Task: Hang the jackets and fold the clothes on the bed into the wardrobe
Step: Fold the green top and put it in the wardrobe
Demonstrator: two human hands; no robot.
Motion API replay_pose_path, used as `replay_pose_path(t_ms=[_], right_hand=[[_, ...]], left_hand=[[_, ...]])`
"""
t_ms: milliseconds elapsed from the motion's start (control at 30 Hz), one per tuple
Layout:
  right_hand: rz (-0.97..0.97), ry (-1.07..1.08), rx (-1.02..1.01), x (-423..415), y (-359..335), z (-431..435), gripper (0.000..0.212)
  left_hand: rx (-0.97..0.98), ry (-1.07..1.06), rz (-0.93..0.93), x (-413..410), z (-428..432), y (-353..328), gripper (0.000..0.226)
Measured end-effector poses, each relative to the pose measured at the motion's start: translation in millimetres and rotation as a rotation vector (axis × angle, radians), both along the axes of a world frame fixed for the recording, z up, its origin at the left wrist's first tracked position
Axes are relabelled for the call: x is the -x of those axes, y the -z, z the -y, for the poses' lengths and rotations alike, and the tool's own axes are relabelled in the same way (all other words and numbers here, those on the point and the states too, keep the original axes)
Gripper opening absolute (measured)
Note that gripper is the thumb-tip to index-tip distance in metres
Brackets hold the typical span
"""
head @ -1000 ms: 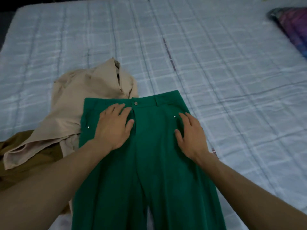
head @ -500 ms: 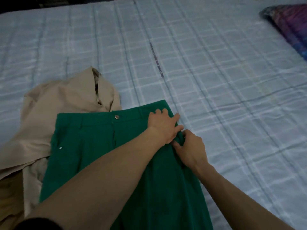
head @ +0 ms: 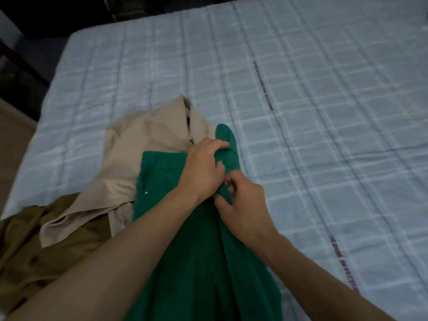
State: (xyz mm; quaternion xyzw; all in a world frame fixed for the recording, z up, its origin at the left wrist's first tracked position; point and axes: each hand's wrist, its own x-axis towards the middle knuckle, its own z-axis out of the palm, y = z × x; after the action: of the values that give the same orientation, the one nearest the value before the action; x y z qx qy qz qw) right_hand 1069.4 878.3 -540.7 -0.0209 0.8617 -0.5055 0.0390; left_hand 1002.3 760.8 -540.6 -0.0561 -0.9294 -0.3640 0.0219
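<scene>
Green trousers (head: 199, 262) lie lengthwise on the bed (head: 301, 112), waist away from me. My left hand (head: 203, 165) reaches across and grips the right end of the waistband, lifted up off the bed. My right hand (head: 243, 205) pinches the trousers' right side seam just below it. The right half of the trousers is raised and partly turned over toward the left. A beige jacket (head: 143, 158) lies crumpled to the left, partly under the trousers. An olive-brown garment (head: 41, 246) lies at the near left.
The pale blue checked bed cover spreads wide to the right and far side. The bed's left edge drops to a dark floor and a dark frame (head: 20, 63). Dark furniture (head: 129, 5) stands beyond the far edge.
My hands went from pressing flat on the trousers to gripping their right side. The waistband's right end has risen off the bed and turned leftward.
</scene>
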Motion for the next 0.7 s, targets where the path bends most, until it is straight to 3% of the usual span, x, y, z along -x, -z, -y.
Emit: replay_pose_path(t_ms=[167,233,300,367,467,533,700], right_hand=[[0.037,-0.131,0.008,-13.9,-12.6,104.3,0.015],[0.094,-0.226,-0.017,-19.3,-6.4,138.0,0.019],[0.163,-0.358,-0.015,-22.9,12.0,153.0,0.026],[0.11,-0.397,-0.011,-26.4,31.6,147.4,0.029],[-0.198,-0.291,-0.256,-22.3,58.6,127.0,0.041],[-0.262,-0.261,-0.497,-11.2,68.6,118.7,0.05],[-0.192,-0.378,-0.789,8.1,103.3,104.7,0.078]], left_hand=[[-0.133,-0.171,-0.064,-25.5,112.7,-3.6,0.041],[0.03,-0.223,-0.011,-25.4,150.1,17.3,0.035],[0.278,-0.257,0.166,-21.1,172.7,36.2,0.033],[0.405,-0.29,0.261,-21.3,179.9,41.7,0.032],[0.568,-0.226,0.006,-33.2,170.1,40.0,0.035],[0.651,-0.107,-0.109,-42.2,156.5,44.3,0.046],[0.905,0.076,0.183,-43.8,151.7,82.3,0.068]])
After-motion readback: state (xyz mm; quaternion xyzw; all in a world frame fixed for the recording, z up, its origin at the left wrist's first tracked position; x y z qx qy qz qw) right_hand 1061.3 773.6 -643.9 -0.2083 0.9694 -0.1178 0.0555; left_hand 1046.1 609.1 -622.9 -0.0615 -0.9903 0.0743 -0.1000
